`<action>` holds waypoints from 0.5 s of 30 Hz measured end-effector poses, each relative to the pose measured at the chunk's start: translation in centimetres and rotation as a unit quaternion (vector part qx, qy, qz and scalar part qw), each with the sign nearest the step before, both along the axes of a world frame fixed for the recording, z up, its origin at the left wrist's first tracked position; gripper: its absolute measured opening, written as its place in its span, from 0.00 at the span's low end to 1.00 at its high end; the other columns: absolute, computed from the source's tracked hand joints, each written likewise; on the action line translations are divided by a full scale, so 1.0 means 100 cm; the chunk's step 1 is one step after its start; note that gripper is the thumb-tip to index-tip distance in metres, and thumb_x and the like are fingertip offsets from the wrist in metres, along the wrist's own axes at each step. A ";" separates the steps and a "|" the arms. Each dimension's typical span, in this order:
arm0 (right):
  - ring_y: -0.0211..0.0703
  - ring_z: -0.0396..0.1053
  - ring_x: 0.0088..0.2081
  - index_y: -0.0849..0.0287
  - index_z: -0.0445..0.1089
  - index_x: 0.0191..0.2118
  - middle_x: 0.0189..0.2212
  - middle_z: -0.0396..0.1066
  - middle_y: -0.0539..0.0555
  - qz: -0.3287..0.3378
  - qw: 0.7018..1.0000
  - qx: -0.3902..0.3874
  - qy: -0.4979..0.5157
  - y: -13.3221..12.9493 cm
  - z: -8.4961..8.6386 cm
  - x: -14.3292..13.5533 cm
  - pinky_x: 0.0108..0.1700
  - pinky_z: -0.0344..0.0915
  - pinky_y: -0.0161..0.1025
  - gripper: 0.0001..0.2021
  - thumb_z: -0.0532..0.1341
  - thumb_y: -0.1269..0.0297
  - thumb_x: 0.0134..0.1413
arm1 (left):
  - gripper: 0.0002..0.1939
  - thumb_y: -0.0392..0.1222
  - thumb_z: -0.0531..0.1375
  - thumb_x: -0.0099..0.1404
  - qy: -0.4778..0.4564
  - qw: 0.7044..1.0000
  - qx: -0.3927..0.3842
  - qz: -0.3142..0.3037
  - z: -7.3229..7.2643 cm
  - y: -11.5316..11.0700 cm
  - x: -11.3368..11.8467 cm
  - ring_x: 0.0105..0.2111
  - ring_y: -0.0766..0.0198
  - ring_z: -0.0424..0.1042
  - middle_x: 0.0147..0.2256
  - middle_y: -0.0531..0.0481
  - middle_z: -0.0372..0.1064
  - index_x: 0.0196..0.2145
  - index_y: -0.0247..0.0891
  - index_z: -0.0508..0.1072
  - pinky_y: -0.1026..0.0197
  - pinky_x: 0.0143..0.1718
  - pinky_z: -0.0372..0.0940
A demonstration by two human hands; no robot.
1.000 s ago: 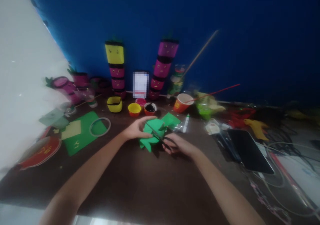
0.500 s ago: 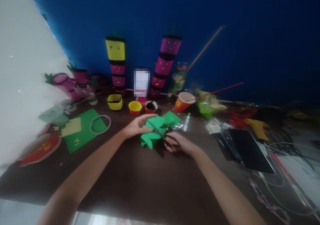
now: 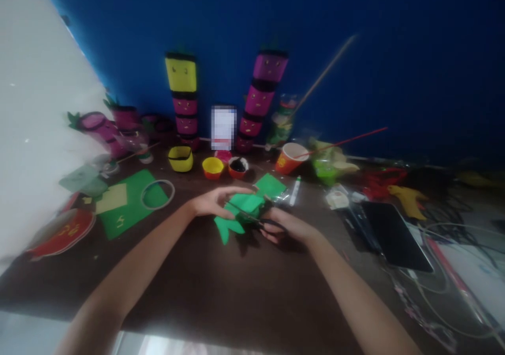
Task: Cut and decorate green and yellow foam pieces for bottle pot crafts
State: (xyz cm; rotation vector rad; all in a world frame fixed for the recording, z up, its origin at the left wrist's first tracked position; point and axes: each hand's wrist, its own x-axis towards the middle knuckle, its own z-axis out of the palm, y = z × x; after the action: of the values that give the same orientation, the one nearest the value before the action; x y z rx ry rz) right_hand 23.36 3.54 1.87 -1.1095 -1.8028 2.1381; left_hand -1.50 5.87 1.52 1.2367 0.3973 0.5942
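Observation:
Between my two hands is a green foam sheet piece (image 3: 248,203) with pointed, leaf-like lobes hanging at its lower left. My left hand (image 3: 211,201) pinches its left side between thumb and fingers. My right hand (image 3: 281,223) is closed around the dark handles of a pair of scissors (image 3: 257,220). The scissor blades point left across the foam; blur hides exactly where they meet it. Just behind, a smaller green piece (image 3: 271,185) lies on the table beside a white marker (image 3: 295,191).
Small cups, one yellow inside (image 3: 213,166) and one with black contents (image 3: 238,166), stand behind my hands. An orange paper cup (image 3: 291,158) holds a red stick. Left lies a green sheet (image 3: 132,186) under a tape ring (image 3: 158,194); right, a tablet (image 3: 396,236) and cables.
The green foam piece has turned, its pointed lobes swinging down and left. The scissors now lie flatter across it. Both hands keep their holds.

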 end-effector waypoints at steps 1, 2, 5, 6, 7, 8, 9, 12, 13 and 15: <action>0.28 0.56 0.17 0.62 0.62 0.27 0.18 0.61 0.46 0.000 1.000 -0.001 0.000 0.000 -0.001 0.000 0.17 0.48 0.27 0.20 0.60 0.46 0.45 | 0.38 0.29 0.66 0.48 -0.001 1.000 0.000 -0.005 0.000 0.000 0.000 0.55 0.50 0.60 0.55 0.38 0.60 0.56 0.39 0.61 0.56 0.52 0.60; 0.29 0.57 0.17 0.62 0.62 0.27 0.18 0.60 0.46 -0.001 1.000 -0.002 0.002 0.000 -0.002 0.000 0.18 0.49 0.27 0.20 0.60 0.47 0.46 | 0.37 0.29 0.66 0.48 -0.004 1.000 -0.003 -0.008 -0.001 0.000 0.000 0.55 0.51 0.60 0.55 0.38 0.60 0.56 0.39 0.61 0.56 0.52 0.60; 0.29 0.59 0.19 0.62 0.62 0.27 0.19 0.61 0.47 -0.008 1.000 -0.005 0.011 0.001 -0.006 0.001 0.18 0.51 0.26 0.18 0.61 0.50 0.46 | 0.37 0.29 0.66 0.48 -0.011 1.000 -0.019 -0.014 -0.003 0.001 -0.001 0.55 0.50 0.60 0.55 0.38 0.61 0.56 0.38 0.61 0.57 0.51 0.60; 0.29 0.59 0.19 0.62 0.62 0.27 0.19 0.61 0.47 -0.009 1.000 -0.007 0.014 0.001 -0.007 0.001 0.19 0.51 0.26 0.17 0.61 0.51 0.46 | 0.38 0.29 0.66 0.48 -0.010 0.999 -0.027 -0.017 -0.004 0.001 -0.001 0.55 0.50 0.61 0.54 0.38 0.61 0.56 0.38 0.61 0.56 0.51 0.61; 0.29 0.59 0.19 0.62 0.62 0.27 0.20 0.61 0.47 -0.007 1.000 -0.009 0.016 0.002 -0.007 0.001 0.19 0.51 0.26 0.17 0.62 0.52 0.45 | 0.38 0.29 0.67 0.47 -0.009 0.999 -0.034 -0.021 -0.004 0.002 -0.001 0.54 0.50 0.61 0.54 0.38 0.61 0.56 0.38 0.61 0.56 0.51 0.61; 0.29 0.59 0.19 0.62 0.62 0.27 0.20 0.61 0.47 -0.005 1.000 -0.010 0.019 0.002 -0.008 0.001 0.19 0.51 0.26 0.17 0.62 0.52 0.45 | 0.39 0.29 0.67 0.47 -0.006 0.999 -0.040 -0.025 -0.005 0.002 -0.001 0.54 0.50 0.62 0.54 0.38 0.62 0.56 0.38 0.61 0.56 0.51 0.61; 0.29 0.59 0.19 0.62 0.62 0.26 0.19 0.61 0.47 -0.003 1.000 -0.010 0.023 0.002 -0.008 0.001 0.19 0.51 0.26 0.17 0.62 0.52 0.45 | 0.39 0.29 0.67 0.46 -0.005 0.999 -0.044 -0.027 -0.005 0.002 -0.001 0.54 0.50 0.62 0.54 0.38 0.62 0.56 0.38 0.61 0.56 0.51 0.61; 0.29 0.59 0.19 0.63 0.62 0.26 0.19 0.61 0.47 -0.010 0.999 -0.004 0.035 0.001 -0.006 0.000 0.19 0.51 0.26 0.18 0.62 0.51 0.45 | 0.39 0.29 0.67 0.45 -0.002 0.999 -0.043 -0.026 -0.005 0.003 -0.001 0.54 0.50 0.62 0.54 0.38 0.61 0.55 0.38 0.62 0.56 0.51 0.60; 0.29 0.59 0.18 0.63 0.62 0.26 0.19 0.61 0.47 -0.012 0.999 -0.003 0.037 0.000 -0.006 0.000 0.19 0.51 0.26 0.18 0.63 0.51 0.44 | 0.39 0.29 0.67 0.45 -0.002 0.999 -0.039 -0.025 -0.005 0.003 -0.001 0.54 0.51 0.61 0.55 0.38 0.61 0.55 0.38 0.62 0.56 0.52 0.59; 0.29 0.59 0.19 0.63 0.62 0.26 0.19 0.62 0.47 -0.011 0.999 -0.005 0.036 0.000 -0.005 0.000 0.19 0.51 0.26 0.18 0.63 0.51 0.45 | 0.39 0.29 0.67 0.45 -0.002 0.999 -0.033 -0.026 -0.005 0.003 -0.001 0.54 0.51 0.61 0.55 0.38 0.61 0.55 0.38 0.62 0.56 0.53 0.59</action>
State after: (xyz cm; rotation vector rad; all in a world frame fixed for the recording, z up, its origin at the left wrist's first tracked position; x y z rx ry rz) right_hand 23.34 3.52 1.38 -1.0357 -1.7425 2.1480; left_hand -1.64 6.18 1.01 1.1788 0.3781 0.5353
